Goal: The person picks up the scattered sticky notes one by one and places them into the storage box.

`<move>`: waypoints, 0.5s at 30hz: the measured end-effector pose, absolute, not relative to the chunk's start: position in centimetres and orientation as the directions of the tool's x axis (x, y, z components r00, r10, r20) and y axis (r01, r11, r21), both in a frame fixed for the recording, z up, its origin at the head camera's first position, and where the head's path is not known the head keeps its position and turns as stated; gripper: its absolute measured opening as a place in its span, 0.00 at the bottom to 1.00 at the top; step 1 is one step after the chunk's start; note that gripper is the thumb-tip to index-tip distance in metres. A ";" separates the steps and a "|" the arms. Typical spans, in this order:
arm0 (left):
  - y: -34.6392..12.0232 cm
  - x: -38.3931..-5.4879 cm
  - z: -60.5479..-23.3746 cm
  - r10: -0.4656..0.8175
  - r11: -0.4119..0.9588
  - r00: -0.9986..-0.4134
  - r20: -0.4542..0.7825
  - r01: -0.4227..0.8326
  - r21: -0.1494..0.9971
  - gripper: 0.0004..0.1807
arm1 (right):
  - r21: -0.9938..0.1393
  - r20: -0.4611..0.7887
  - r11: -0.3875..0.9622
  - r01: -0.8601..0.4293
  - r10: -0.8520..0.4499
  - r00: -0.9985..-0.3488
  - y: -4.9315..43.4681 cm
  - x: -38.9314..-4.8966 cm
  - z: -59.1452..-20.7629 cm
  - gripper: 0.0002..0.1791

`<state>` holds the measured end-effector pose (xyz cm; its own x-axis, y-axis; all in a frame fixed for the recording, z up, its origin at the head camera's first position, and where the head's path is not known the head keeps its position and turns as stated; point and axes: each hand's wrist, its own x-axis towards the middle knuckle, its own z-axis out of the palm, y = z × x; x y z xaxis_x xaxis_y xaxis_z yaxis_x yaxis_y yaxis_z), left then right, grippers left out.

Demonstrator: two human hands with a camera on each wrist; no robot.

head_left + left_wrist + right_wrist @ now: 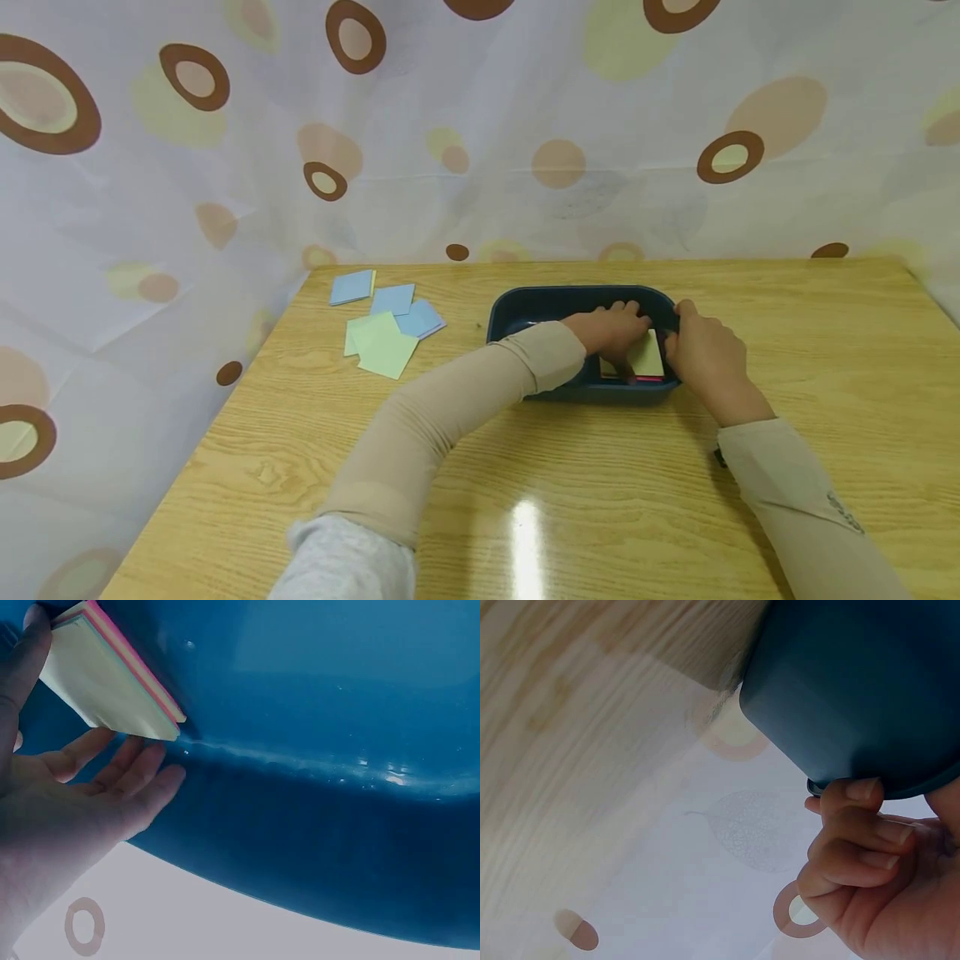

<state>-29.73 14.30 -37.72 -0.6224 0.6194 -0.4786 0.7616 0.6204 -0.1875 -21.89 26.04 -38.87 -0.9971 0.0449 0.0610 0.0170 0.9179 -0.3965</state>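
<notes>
A dark blue plastic tub (551, 293) stands on the table. Inside its right end lies a stack of sticky notes (647, 357), pale yellow on top with pink and blue layers showing at the edge in the left wrist view (105, 675). My left hand (611, 327) reaches into the tub and spans this stack, thumb at one edge and fingertips at the opposite one. At the tub's right end my right hand (707, 354) grips the rim, its fingers (855, 836) curled outside against the wall in the right wrist view.
Left of the tub, several loose blue notes (392, 298) and pale green notes (386, 346) lie overlapping on the wooden table (600, 492). A patterned curtain (465, 100) hangs behind the table's far edge and along its left side.
</notes>
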 end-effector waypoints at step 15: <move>9.4 -30.8 -32.7 0.802 0.550 -0.458 -0.384 0.816 0.177 0.40 | -0.391 0.063 0.920 0.017 0.045 -0.997 25.9 -21.9 -39.0 0.24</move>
<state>-30.77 9.35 -32.70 -0.4577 0.8019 -0.3840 0.8159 0.5505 0.1770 -21.95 25.92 -39.02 -0.9970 0.0452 0.0631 0.0170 0.9203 -0.3909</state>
